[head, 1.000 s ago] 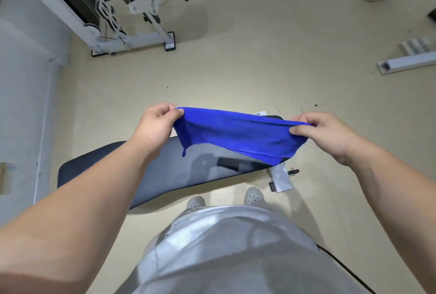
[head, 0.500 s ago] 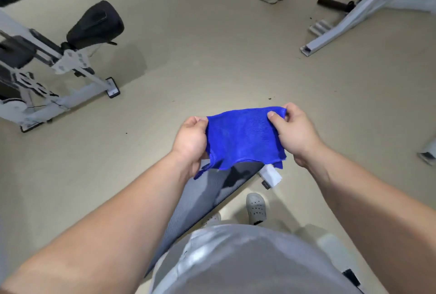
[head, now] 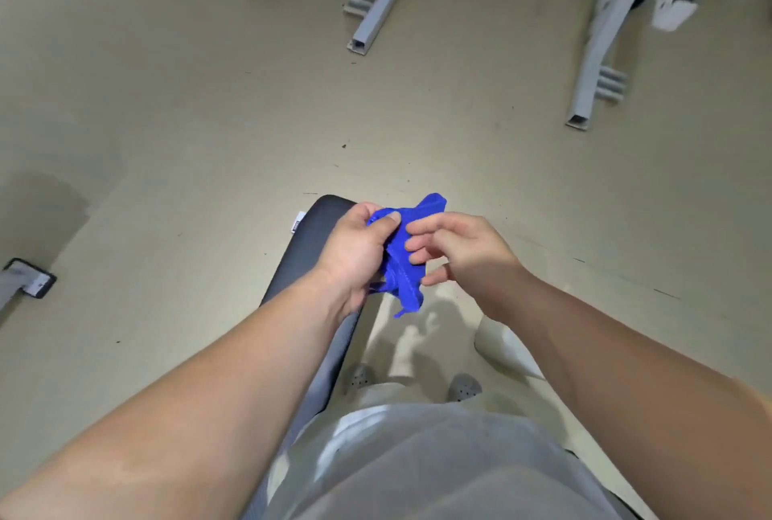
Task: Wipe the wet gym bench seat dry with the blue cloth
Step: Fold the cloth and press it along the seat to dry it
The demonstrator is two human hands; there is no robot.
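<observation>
Now one blue cloth (head: 407,265) hangs bunched beside the one dark surface (head: 309,252). Two hands meet on it: the left hand (head: 355,252) grips it, the right hand (head: 463,252) touches it loosely.

Vivid blue cloth (head: 407,265); black bench seat (head: 313,235); beige floor (head: 167,123), lightly speckled; white machine frames (head: 377,6) far right; plain grey shirt (head: 417,457) near.

1. A loose, light-grey fabric shirt (head: 438,465) covers the torso.
2. Grey perforated clog shoes (head: 464,388) are worn on both feet.
3. Both forearms (head: 217,407) are bare.
</observation>
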